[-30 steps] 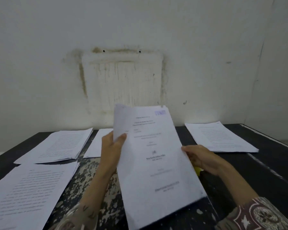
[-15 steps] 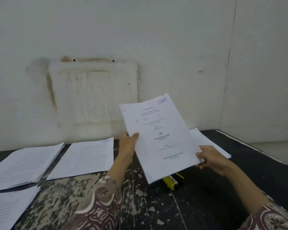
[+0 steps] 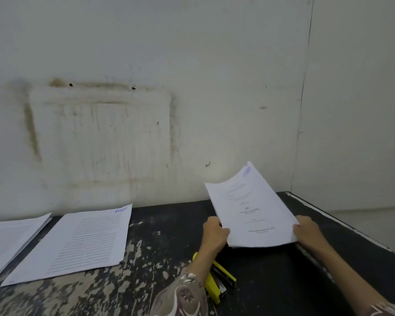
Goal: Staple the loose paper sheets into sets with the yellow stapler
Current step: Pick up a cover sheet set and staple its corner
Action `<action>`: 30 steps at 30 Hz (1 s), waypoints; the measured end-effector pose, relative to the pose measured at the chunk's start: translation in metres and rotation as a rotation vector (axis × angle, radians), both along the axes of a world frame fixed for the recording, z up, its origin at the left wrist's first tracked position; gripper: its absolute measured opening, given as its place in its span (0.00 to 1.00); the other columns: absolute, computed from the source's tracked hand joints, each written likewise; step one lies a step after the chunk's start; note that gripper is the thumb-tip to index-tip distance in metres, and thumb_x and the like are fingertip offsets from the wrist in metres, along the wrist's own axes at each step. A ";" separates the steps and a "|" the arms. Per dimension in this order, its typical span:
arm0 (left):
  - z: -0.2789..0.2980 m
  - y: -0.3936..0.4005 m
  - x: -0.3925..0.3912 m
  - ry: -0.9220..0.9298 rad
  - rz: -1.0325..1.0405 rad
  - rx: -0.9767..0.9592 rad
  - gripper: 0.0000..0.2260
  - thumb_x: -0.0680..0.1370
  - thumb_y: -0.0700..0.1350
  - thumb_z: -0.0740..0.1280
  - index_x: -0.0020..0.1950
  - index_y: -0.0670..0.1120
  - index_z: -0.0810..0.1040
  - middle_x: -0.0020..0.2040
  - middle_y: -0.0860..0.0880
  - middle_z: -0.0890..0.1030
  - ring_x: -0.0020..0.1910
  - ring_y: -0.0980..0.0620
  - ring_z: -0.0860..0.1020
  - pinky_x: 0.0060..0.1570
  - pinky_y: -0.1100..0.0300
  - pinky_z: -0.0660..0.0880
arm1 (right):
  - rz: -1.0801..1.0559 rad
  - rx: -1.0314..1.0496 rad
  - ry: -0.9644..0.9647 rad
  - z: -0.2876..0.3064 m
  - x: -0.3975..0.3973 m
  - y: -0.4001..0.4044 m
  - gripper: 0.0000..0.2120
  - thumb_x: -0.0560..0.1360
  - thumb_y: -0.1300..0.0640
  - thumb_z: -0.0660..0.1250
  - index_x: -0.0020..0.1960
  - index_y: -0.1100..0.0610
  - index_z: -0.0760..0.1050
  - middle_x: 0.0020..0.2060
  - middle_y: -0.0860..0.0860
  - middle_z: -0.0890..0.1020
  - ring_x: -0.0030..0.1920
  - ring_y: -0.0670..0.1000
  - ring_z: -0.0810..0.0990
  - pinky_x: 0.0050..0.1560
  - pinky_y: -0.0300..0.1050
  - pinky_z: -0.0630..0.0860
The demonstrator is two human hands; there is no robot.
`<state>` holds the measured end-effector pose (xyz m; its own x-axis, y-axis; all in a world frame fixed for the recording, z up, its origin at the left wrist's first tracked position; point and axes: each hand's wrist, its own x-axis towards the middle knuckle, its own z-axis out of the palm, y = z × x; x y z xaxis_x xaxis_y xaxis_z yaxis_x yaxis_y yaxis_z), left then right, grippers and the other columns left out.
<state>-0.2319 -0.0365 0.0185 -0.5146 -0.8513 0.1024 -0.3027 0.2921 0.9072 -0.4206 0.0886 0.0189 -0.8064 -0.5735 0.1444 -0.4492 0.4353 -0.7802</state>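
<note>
Head view: I'm holding the paper set (image 3: 252, 208) over the far right tabletop (image 3: 169, 226), left hand (image 3: 214, 233) and right hand (image 3: 307, 231) pinching its near corners. Light, floppy, sheets likely sliding; gripping edges. Yellow stapler (image 3: 217, 279) is lying near, under my left wrist.

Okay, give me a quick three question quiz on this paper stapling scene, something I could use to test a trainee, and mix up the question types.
1. True or false: the yellow stapler is clamped on the held paper set.
2. Multiple choice: where does the stapler lie? A) under the left forearm on the black table; B) in the right hand; C) on the text sheets.
3. Fill in: the held set is gripped by ____ hands.

Key
1. False: it lies on the table, apart from the set.
2. A.
3. Both: left hand and right hand at its lower corners.
</note>
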 end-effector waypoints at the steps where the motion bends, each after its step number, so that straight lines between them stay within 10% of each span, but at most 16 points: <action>1: -0.001 0.000 -0.004 -0.026 -0.013 -0.013 0.12 0.75 0.34 0.62 0.33 0.44 0.67 0.40 0.49 0.73 0.43 0.53 0.73 0.32 0.67 0.68 | -0.010 0.039 0.046 -0.004 -0.003 -0.002 0.09 0.73 0.68 0.53 0.36 0.61 0.67 0.36 0.58 0.74 0.38 0.57 0.73 0.36 0.46 0.65; 9: -0.020 -0.016 -0.021 -0.188 -0.015 -0.108 0.08 0.76 0.39 0.63 0.53 0.37 0.73 0.57 0.42 0.76 0.54 0.45 0.77 0.51 0.55 0.77 | -0.152 0.239 0.279 -0.025 -0.014 -0.009 0.13 0.76 0.61 0.58 0.33 0.57 0.61 0.47 0.59 0.73 0.48 0.58 0.72 0.39 0.45 0.66; 17: -0.021 -0.018 -0.016 -0.195 -0.006 -0.172 0.07 0.76 0.43 0.65 0.44 0.43 0.68 0.52 0.43 0.76 0.48 0.47 0.77 0.45 0.57 0.74 | -0.243 0.362 0.384 -0.022 -0.007 -0.012 0.11 0.78 0.55 0.59 0.55 0.61 0.69 0.60 0.60 0.71 0.61 0.59 0.68 0.59 0.49 0.67; 30: 0.006 -0.046 0.105 -0.109 0.126 -0.355 0.09 0.76 0.47 0.65 0.36 0.50 0.72 0.39 0.50 0.76 0.37 0.56 0.75 0.38 0.64 0.70 | 0.070 -0.089 0.293 0.026 0.097 -0.062 0.06 0.76 0.58 0.63 0.47 0.60 0.76 0.54 0.60 0.75 0.59 0.58 0.69 0.54 0.47 0.66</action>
